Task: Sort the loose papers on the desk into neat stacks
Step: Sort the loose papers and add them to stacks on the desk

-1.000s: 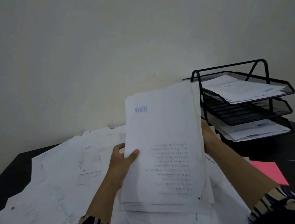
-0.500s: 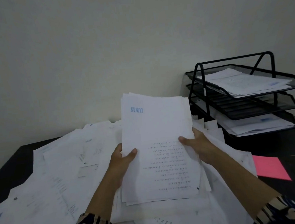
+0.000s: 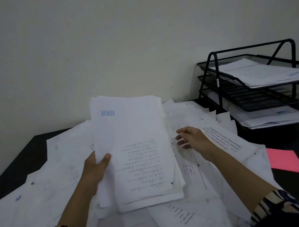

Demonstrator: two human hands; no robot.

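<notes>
Paper stack tilted up in left hand's thumb-and-finger grip, right hand loose-fingered and empty just right of it.

- Hands: two — left hand, right hand.
- Held stack of papers: one.
- Black tray rack: one, with three tiers; the top and bottom tiers hold paper.
- Pink sheet: one.
- Loose white papers on the desk: too many and too overlapped to count.
</notes>
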